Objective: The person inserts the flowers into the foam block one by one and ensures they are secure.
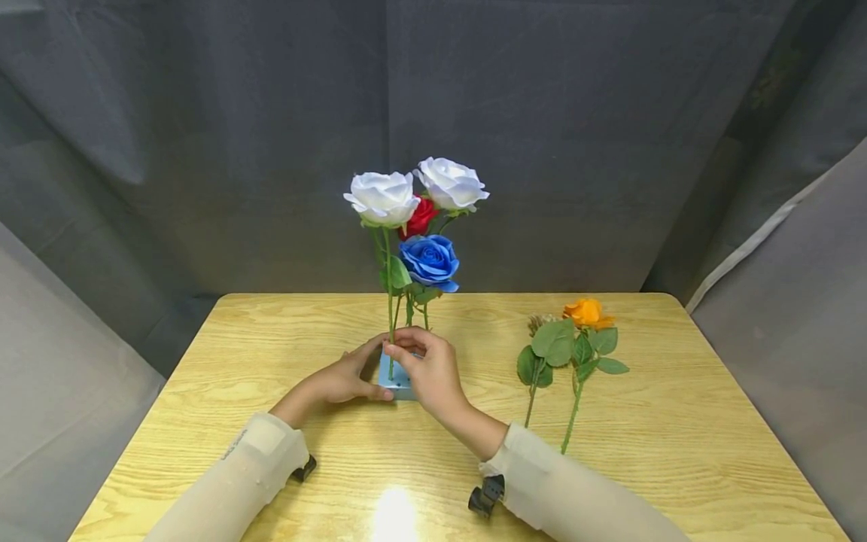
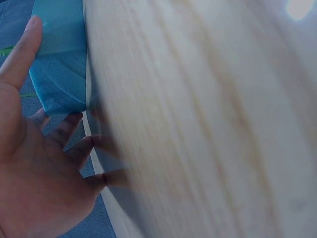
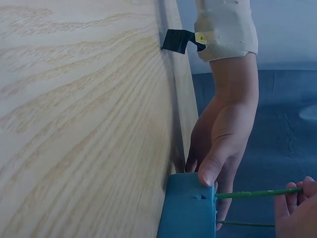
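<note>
A light blue foam block (image 1: 403,393) stands on the table with several artificial roses upright in it. My left hand (image 1: 344,378) holds the block from its left side, thumb at the front corner and fingers spread behind; the left wrist view shows the block (image 2: 62,67) between them. My right hand (image 1: 433,376) pinches the green stem (image 3: 257,193) of the front white rose (image 1: 382,199) just above the block. That stem's lower end meets the block's top. Behind it stand another white rose (image 1: 451,184), a red rose (image 1: 421,216) and a blue rose (image 1: 430,260).
To the right, an orange rose (image 1: 588,313) with green leaves lies on the wooden table (image 1: 677,421). Beside it lies a second leafy stem (image 1: 533,391) with a dull brownish head (image 1: 538,323). A grey curtain (image 1: 271,150) hangs behind the table.
</note>
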`<state>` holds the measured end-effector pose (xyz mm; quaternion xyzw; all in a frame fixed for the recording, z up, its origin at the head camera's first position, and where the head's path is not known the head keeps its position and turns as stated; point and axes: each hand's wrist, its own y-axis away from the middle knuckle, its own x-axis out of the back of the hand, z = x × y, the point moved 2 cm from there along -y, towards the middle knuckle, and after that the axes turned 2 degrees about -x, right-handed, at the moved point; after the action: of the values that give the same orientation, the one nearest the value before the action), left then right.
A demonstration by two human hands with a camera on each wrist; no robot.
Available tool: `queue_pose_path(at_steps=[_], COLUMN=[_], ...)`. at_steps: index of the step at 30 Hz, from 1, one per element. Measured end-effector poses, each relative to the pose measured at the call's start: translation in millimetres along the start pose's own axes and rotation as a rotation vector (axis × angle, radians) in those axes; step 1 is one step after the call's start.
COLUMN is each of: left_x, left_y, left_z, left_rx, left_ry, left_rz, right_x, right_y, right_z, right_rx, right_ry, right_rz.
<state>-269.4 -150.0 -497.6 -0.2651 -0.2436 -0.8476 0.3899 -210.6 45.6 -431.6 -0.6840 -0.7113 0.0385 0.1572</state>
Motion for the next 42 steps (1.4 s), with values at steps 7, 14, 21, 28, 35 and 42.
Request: queue_pose_path(at_steps=[7,14,21,28,35,42], left_x=[0.9,1.4,1.4,0.5,0.0,-0.8], left_y=[-0.8,-0.5,0.2,0.8,1.7,1.6], left_z=[1.3,1.9,3.4,1.7,1.0,0.3], left_rx=[0.000,0.000,-0.003,-0.004,0.001,0.003], left_ry=[-0.001,0.005,0.025,0.030,0.034,0.035], left_rz=[-0.005,0.002,0.000,-0.008,-0.012,-0.015], right_x=[-1.2,-3.1,-5.1,-7.3,-10.1,-11.6], right_y=[-0.2,-0.8,-0.2,1.2,2.9,2.4], right_z=[6.2,16.7,25.1,29.0,28.8,38.3], right_rx=[-0.015,-0.045,-0.045,-0.064,-0.065,-0.053], right_ry=[-0.026,-0.062,-0.060,-0.055,-0.070,-0.038], right_rz=[-0.023,-0.048,-0.052,-0.029,-0.020,-0.030])
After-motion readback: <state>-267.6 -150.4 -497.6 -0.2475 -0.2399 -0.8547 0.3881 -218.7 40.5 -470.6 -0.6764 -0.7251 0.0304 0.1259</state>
